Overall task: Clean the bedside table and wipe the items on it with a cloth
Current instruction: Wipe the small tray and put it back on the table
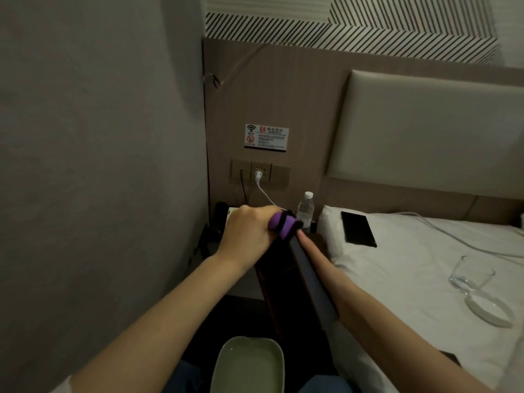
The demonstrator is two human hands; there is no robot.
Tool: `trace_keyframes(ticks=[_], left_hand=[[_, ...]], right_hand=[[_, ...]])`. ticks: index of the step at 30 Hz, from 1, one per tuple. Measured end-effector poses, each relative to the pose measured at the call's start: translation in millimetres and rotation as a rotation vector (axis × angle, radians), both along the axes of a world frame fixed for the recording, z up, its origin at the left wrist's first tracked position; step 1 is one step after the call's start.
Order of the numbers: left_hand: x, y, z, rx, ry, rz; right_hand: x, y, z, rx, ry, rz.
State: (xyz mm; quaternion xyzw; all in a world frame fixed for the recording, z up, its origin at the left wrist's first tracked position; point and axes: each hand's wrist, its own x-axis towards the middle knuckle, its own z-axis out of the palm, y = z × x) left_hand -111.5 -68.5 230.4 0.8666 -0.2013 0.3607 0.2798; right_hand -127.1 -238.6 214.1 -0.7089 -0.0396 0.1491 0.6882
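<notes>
The left hand [246, 231] has its fingers curled tight around a purple-and-black cloth [284, 224], pressing it onto the top end of a dark flat rectangular board [311, 276]. The right hand [312, 251] lies with straight fingers along the board's bed-side edge, above the dark wooden counter [273, 276]. A clear plastic water bottle [305, 209] stands at the counter's back corner.

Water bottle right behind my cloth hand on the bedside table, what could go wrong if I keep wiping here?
The left hand grips the purple cloth close to the water bottle; a wide sweep may topple it. The white charger cable trails down to the same spot and could snag.
</notes>
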Motion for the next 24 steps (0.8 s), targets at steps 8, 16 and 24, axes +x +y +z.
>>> trace_keyframes(ticks=[8, 16, 24], left_hand=[[-0.5, -4.1, -27.3, -0.358, -0.005, 0.115], [1.7, -34.7, -20.6, -1.413, 0.674, 0.04], [-2.7, -31.1, -0.1, -0.967, 0.616, -0.029]], right_hand=[[11.6, 8.6, -10.1, -0.004, 0.073, 0.001], [15.0, 6.7, -9.7, 0.031, -0.385, 0.007], [19.0, 2.9, 6.3, 0.213, -0.051, -0.052]])
